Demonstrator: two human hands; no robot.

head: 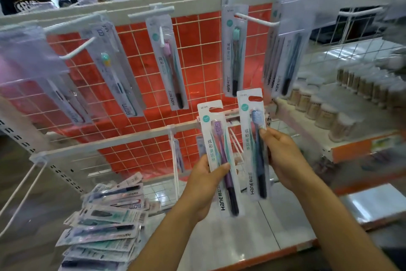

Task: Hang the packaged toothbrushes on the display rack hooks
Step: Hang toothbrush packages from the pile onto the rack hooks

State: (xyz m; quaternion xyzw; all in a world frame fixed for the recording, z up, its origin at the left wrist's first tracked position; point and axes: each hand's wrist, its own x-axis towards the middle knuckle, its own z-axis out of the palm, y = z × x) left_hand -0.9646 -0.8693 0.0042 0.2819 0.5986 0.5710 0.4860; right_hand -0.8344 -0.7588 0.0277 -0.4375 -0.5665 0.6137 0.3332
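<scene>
Blurred edges, hidden fingers

The hanging packs at far left (pixel 33 59) and upper right (pixel 292 35) smear into blur — their print unreadable. The left hand (pixel 204 185) hides its fingers behind its purple-brush pack (pixel 222 156) (only the thumb shows); the pile of packs (pixel 105 226) runs off the bottom edge.

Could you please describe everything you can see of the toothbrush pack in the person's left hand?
The toothbrush pack is a long white card under clear plastic, with a hang slot cut near its top. It holds a purple brush, bristles up, with a dark handle end. Teal marks and dark lettering run down the card. It stands nearly upright, tilted slightly left, before the red grid rack. The left hand grips its lower half, thumb across the front.
</scene>
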